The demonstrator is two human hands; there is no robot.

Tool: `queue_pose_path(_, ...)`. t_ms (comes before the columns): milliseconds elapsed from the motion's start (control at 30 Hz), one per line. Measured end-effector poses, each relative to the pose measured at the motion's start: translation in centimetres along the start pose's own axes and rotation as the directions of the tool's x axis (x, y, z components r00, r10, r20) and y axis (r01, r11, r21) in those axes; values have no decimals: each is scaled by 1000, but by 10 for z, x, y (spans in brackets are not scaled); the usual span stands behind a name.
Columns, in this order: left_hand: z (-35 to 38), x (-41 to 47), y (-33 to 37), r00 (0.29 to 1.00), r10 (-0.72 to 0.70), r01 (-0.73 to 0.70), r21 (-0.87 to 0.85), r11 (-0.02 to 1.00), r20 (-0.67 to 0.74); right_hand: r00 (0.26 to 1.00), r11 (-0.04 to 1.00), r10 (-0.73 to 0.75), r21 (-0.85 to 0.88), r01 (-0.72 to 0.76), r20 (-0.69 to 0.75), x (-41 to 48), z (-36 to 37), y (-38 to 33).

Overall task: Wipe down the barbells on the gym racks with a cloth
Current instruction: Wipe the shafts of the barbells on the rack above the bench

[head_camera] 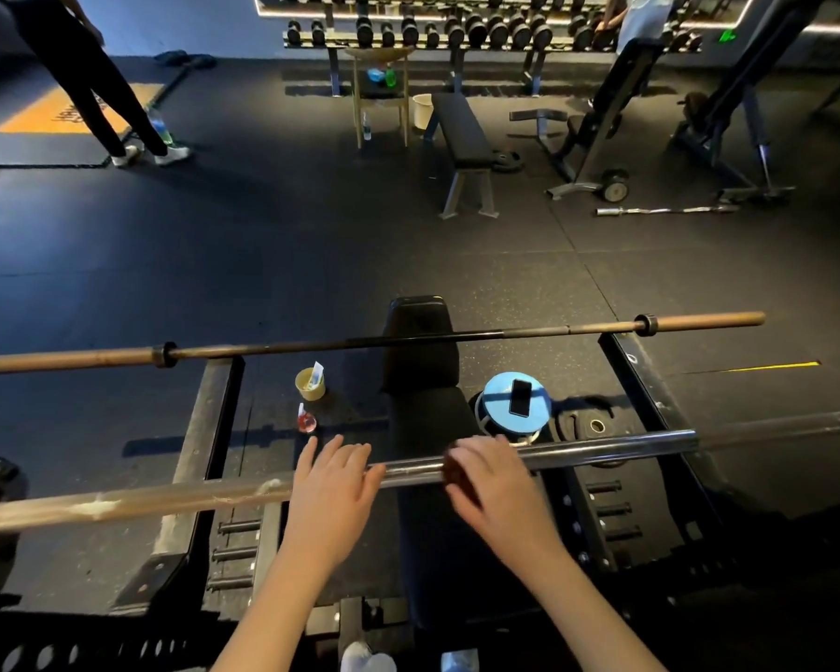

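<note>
A long barbell (602, 446) lies across the rack right in front of me; its middle is shiny steel and its left part is brown with white smears. My left hand (333, 487) rests on the bar with its fingers stretched out flat. My right hand (495, 482) curls over the bar a little to the right and grips a dark brown cloth (454, 472) against the steel. A second barbell (311, 348) with brown sleeves lies on the rack farther away, across the bench.
A black bench (423, 380) runs under both bars. Beside it are a blue stool (495, 388) with a phone (521, 397), a paper cup (310, 384) and a small pink bottle (305, 421). Farther off are a person (93, 89), a flat bench (459, 133) and a dumbbell rack (457, 33).
</note>
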State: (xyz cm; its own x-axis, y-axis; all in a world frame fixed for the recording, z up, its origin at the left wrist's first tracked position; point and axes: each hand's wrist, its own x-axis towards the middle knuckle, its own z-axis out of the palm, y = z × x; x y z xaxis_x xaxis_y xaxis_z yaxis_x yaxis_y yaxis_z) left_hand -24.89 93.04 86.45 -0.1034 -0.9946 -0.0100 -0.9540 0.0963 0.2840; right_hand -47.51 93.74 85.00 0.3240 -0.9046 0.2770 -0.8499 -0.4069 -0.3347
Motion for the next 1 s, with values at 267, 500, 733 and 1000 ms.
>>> queue_pose_path(267,0,1,1,999,-40,40,-11,999,-2,983,993,120,12,-119,-136,9,30,-62)
queue_pose_path(500,1,-1,0,1000,-12,13,23,1000,-17,990,994,106,-11,-108,-98,-3,5,-8)
queue_pose_path(733,2,0,-1,999,-9,9,3,1000,-31,906,916,380,210,-341,-186,2,13,-41)
queue_pose_path(1000,-2,2,0,1000,-27,27,-10,1000,-6,740,780,617,336,-529,-268,-17,-14,23)
